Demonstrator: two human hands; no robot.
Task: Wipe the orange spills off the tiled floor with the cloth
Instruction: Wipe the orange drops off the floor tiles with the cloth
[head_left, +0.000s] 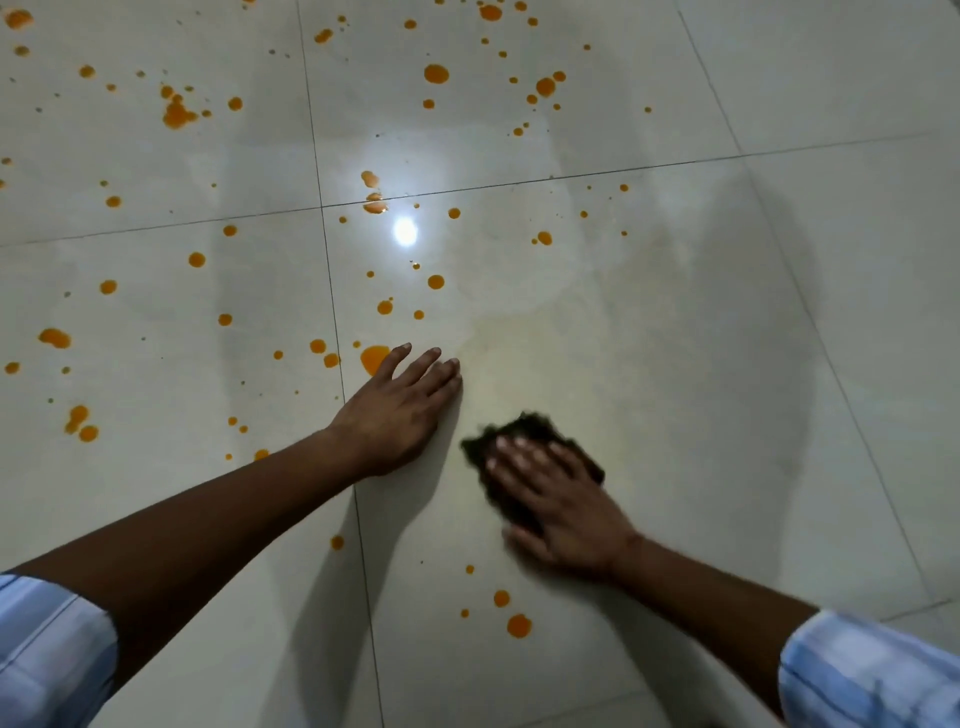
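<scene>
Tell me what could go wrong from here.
1. The left hand rests flat beside a big spill and may smear it.
2. The right hand presses a small cloth; with so many drops remaining, it may soak and streak the floor.
3. The near drops, behind the cloth, may be missed.

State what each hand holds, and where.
Nothing is gripped. The right hand presses flat atop the dark cloth; the left hand rests on the tiled floor.

Your right hand (558, 506) presses a dark cloth (524, 436) flat on the tiled floor (727, 364); your left hand (400, 410) rests beside orange spills (373, 358).
</scene>
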